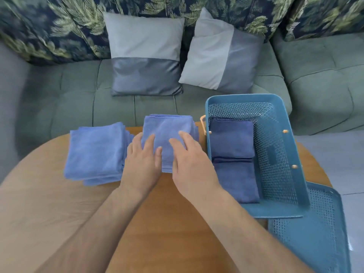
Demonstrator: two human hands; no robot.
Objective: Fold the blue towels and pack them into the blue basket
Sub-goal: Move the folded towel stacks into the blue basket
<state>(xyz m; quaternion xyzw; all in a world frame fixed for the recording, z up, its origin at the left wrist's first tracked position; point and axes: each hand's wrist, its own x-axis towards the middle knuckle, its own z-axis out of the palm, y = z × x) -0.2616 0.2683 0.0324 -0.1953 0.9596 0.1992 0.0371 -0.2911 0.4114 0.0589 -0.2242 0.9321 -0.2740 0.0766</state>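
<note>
both hands lie flat, fingers spread and nearly straight, on a folded light blue microfibre towel (167, 129) at the far edge of a round wooden table (157, 223). the left hand (141, 164) covers its near left corner and the right hand (190, 164) its near right side, seemingly pressing the fold flat so it keeps its shape for packing. just right of the right hand stands the blue perforated plastic basket (275, 146), close enough for a short carry. two folded dark blue towels (232, 140) lie end to end along its left wall, and the mesh floor shows beside them. left of the left hand sits a stack of light blue towels (94, 152), apparently waiting their turn. by the right forearm a second blue perforated piece (315, 233), lid or basket i cannot tell, juts past the table edge. beyond the fingertips, two grey cushions (145, 56) lean on a green sofa (59, 95). only the basket's left wall stands between towel and basket.
</note>
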